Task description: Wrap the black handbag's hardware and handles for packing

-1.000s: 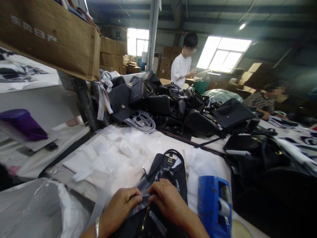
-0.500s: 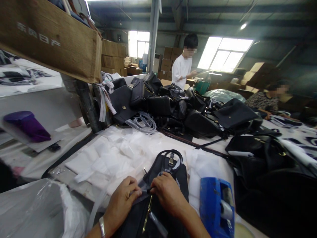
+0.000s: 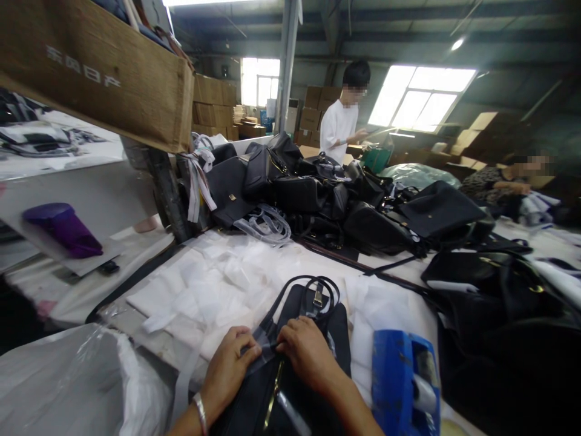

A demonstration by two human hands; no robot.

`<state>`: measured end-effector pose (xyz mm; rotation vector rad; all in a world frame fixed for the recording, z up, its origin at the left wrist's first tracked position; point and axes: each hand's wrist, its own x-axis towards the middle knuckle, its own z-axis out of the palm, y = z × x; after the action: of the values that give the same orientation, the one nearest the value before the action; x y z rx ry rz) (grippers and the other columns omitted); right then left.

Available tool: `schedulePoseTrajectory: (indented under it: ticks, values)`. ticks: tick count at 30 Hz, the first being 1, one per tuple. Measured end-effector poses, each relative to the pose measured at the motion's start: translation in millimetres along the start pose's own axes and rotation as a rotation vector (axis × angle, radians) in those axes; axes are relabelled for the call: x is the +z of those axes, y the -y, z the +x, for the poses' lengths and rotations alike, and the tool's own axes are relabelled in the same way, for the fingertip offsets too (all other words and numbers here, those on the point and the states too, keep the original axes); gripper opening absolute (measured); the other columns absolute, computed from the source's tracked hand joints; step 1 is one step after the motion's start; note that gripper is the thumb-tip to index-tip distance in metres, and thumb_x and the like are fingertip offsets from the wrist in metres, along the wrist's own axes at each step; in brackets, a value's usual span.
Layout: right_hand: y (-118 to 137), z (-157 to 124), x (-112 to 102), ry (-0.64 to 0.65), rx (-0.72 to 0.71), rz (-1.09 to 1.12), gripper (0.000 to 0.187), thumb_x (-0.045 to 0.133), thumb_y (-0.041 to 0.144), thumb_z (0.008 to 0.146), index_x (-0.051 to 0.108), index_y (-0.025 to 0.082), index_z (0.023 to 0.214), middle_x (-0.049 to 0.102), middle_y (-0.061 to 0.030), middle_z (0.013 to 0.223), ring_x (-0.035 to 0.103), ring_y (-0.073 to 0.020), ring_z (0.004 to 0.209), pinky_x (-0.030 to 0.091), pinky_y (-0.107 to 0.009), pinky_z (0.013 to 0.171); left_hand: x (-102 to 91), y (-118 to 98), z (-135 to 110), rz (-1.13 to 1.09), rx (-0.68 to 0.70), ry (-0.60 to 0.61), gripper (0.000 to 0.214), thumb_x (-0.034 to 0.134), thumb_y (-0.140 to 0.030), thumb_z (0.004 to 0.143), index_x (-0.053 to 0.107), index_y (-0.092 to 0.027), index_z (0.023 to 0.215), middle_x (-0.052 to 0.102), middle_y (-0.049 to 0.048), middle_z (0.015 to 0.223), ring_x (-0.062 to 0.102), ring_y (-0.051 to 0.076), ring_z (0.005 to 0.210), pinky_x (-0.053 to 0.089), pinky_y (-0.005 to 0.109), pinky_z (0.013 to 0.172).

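Pinching clear film (image 3: 265,353): left hand (image 3: 230,364) | right hand (image 3: 307,352): curled, hold unclear | black bag (image 3: 291,387): beneath

Your white bench (image 3: 318,259) bears, toward its near edge, a black zippered bag (image 3: 259,396) left of a blue boxy dispenser (image 3: 391,381).

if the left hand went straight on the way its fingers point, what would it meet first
Probably the right hand, just across the clear plastic that the left hand pinches over the black bag; depth is hard to judge from one view.
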<state>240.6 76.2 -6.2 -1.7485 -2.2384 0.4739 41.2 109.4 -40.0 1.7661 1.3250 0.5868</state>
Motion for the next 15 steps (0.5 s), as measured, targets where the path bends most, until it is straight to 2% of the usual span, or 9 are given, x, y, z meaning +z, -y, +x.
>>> schedulePoseTrajectory:
  ticks: [2, 4, 9, 15]
  values:
    - [0, 0, 0, -0.008, -0.004, 0.006, 0.004, 0.061, 0.022, 0.090, 0.065, 0.022, 0.090, 0.066, -0.0001, 0.089, 0.060, -0.0174, 0.092, 0.030, -0.032, 0.099, 0.3, -1, -1, -0.020, 0.017, 0.013, 0.022, 0.055, -0.034, 0.085, 0.065, -0.020, 0.071, 0.063, 0.0042, 0.089, 0.060, 0.023, 0.091, 0.043, 0.032, 0.084]
    - [1, 0, -1, -0.021, -0.014, 0.010, 0.004, 0.061, 0.022, 0.090, 0.065, 0.022, 0.089, 0.066, 0.0002, 0.089, 0.060, -0.0174, 0.092, 0.030, -0.033, 0.099, 0.7, -2, -2, -0.036, 0.034, 0.010, 0.025, 0.054, -0.035, 0.087, 0.062, -0.020, 0.069, 0.061, 0.0017, 0.079, 0.059, 0.021, 0.082, 0.043, 0.030, 0.077]
    - [4, -3, -9, -0.060, -0.036, 0.028, 0.003, 0.063, 0.021, 0.089, 0.064, 0.023, 0.089, 0.066, 0.0017, 0.088, 0.059, -0.0166, 0.090, 0.033, -0.031, 0.095, -2.4, -10, -14, -0.095, 0.070, 0.001, 0.024, 0.053, -0.037, 0.089, 0.062, -0.021, 0.075, 0.064, 0.0007, 0.079, 0.059, 0.020, 0.081, 0.042, 0.027, 0.075]
    - [16, -10, -24, -0.076, -0.057, 0.142, 0.008, 0.065, 0.016, 0.085, 0.063, 0.023, 0.090, 0.067, 0.0022, 0.090, 0.058, -0.0164, 0.091, 0.036, -0.028, 0.087, -8.5, -22, -25, -0.134, 0.026, -0.009, 0.018, 0.054, -0.037, 0.089, 0.063, -0.023, 0.081, 0.068, -0.0016, 0.081, 0.062, 0.020, 0.082, 0.043, 0.026, 0.076]
